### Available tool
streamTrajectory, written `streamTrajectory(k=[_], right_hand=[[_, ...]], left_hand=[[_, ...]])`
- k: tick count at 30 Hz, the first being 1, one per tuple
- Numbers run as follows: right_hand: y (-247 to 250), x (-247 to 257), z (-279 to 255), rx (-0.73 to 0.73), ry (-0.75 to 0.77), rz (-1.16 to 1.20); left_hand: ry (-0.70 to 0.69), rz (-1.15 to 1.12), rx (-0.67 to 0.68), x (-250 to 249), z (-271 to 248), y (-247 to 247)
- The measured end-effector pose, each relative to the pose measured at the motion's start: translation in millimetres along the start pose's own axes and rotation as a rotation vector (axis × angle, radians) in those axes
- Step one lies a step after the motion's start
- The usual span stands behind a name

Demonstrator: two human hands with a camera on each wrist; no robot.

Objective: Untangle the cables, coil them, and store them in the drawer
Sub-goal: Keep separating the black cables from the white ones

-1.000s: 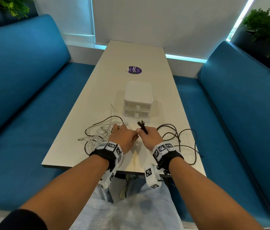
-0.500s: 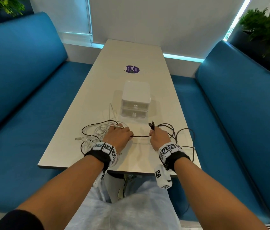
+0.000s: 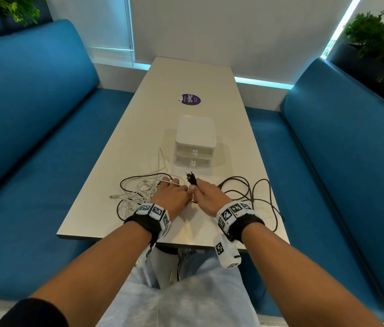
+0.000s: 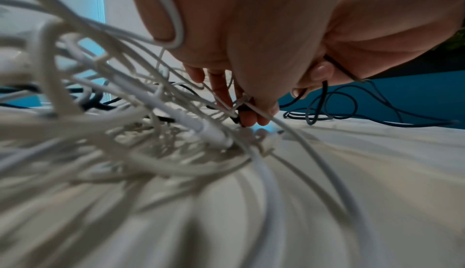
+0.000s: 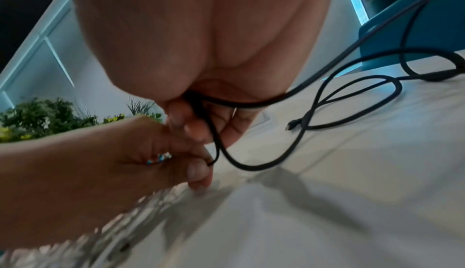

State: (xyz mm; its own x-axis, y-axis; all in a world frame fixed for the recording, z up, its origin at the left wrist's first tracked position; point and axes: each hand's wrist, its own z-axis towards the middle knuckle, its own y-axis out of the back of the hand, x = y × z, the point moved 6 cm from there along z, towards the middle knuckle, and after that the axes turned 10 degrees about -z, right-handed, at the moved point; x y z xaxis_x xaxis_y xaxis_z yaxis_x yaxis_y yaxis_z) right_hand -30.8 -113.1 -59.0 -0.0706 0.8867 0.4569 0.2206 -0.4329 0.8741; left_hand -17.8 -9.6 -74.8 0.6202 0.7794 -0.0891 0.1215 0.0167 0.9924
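A black cable [image 3: 252,193] lies in loose loops on the right of the table. My right hand [image 3: 201,191] grips a folded bunch of it, with the plug ends [image 3: 191,178] sticking up above the fist. In the right wrist view its fingers [image 5: 198,125] curl round the black cable [image 5: 251,166]. My left hand [image 3: 179,192] is right beside it and pinches the same cable [image 5: 211,163] between thumb and finger. A white cable tangle [image 3: 136,195] lies under and left of my left hand, and strands [image 4: 105,101] drape over that hand.
A white two-drawer box [image 3: 195,143] stands beyond my hands, both drawers closed. A purple sticker [image 3: 189,99] lies farther back on the table [image 3: 233,232]. Blue benches [image 3: 33,138] run along both sides, and black loops reach the table's right edge.
Half a second ago my hands were apart with a stretch of black cable taut between them. They have now come back together, as they were one second ago.
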Motion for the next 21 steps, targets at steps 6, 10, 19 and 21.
streamTrajectory(k=[6, 10, 19, 21], right_hand=[[2.7, -19.1, -6.4, 0.047, -0.046, -0.271], [19.7, -48.3, -15.3, 0.003, -0.166, -0.454], [14.7, -37.6, -9.9, -0.082, -0.202, -0.146], [9.4, -26.8, -6.0, -0.086, -0.168, -0.081]], left_hand=[[0.007, 0.013, -0.036, 16.1, -2.3, -0.2], [0.019, 0.026, -0.054, 26.0, -4.0, -0.5], [0.008, 0.028, -0.059, 3.2, 1.2, -1.7], [0.013, 0.01, -0.064, 0.7, 2.5, -1.8]])
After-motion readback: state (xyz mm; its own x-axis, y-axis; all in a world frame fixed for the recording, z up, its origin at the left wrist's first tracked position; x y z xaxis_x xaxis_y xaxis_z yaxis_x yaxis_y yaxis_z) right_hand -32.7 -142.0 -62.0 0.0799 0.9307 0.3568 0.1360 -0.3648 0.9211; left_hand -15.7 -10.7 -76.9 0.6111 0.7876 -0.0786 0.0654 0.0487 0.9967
